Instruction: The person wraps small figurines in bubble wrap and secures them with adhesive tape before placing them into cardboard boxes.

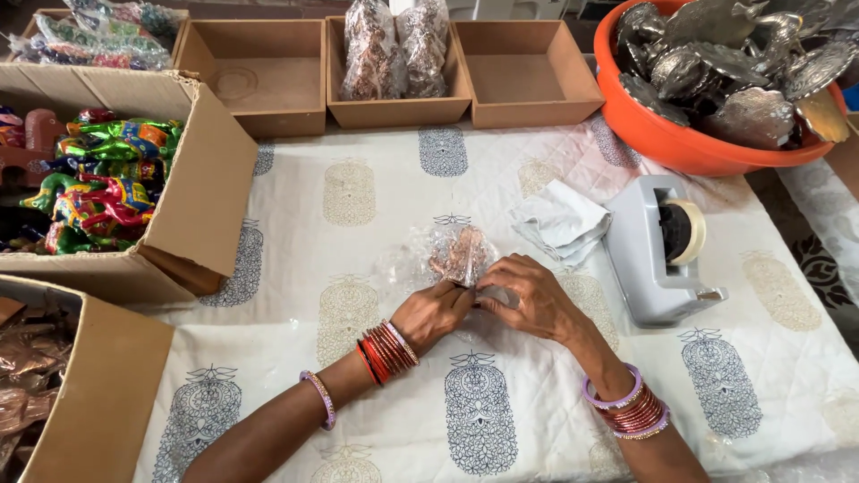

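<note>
A small clear plastic bag with a copper-coloured piece inside lies on the printed white tablecloth at the middle. My left hand and my right hand meet at the bag's near end, and the fingers of both pinch its plastic. Red and purple bangles ring both wrists. A crumpled white cloth lies just right of the bag.
A grey tape dispenser stands at the right, an orange tub of silver metal pieces behind it. Wooden trays line the far edge, one with filled bags. Cardboard boxes of coloured figures and copper pieces sit at the left.
</note>
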